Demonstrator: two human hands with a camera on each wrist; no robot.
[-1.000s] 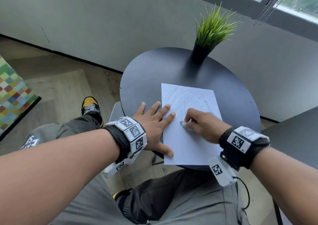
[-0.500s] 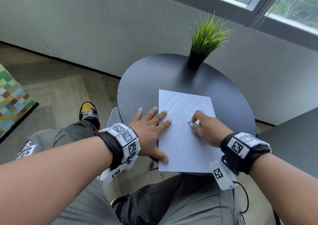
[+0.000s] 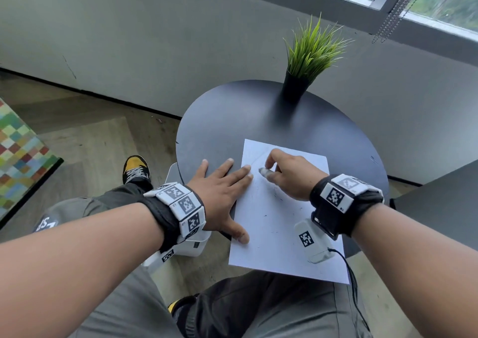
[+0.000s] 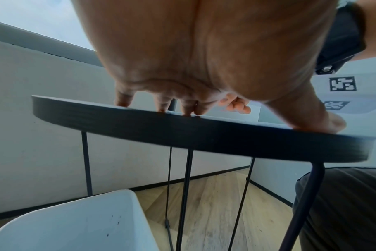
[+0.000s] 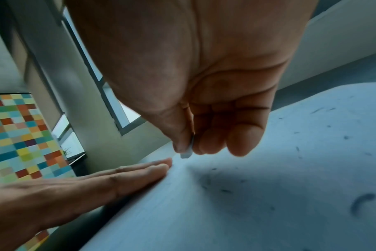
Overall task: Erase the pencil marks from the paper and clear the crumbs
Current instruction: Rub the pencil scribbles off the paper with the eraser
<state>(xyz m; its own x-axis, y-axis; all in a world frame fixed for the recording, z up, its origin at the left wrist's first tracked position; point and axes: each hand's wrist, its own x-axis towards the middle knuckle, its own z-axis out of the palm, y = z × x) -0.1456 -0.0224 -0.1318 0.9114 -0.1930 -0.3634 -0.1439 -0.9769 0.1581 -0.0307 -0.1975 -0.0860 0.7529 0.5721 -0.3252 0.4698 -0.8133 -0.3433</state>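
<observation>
A white sheet of paper lies on the round black table, its near edge hanging past the rim. Dark eraser crumbs are scattered over it, and faint pencil lines remain near its far left corner. My right hand pinches a small white eraser between thumb and fingers, its tip just above the paper in the right wrist view, where the eraser sticks out below the thumb. My left hand lies flat with straight fingers across the paper's left edge.
A potted grass plant stands at the table's far edge. A white bin sits on the floor below the table's left rim, beside thin black legs. A second dark tabletop is at the right. My knees are under the paper.
My right hand with the eraser has moved away from me up the paper toward its far left corner. More of the pencil shading is gone. The left hand stays pressed on the paper's edge.
</observation>
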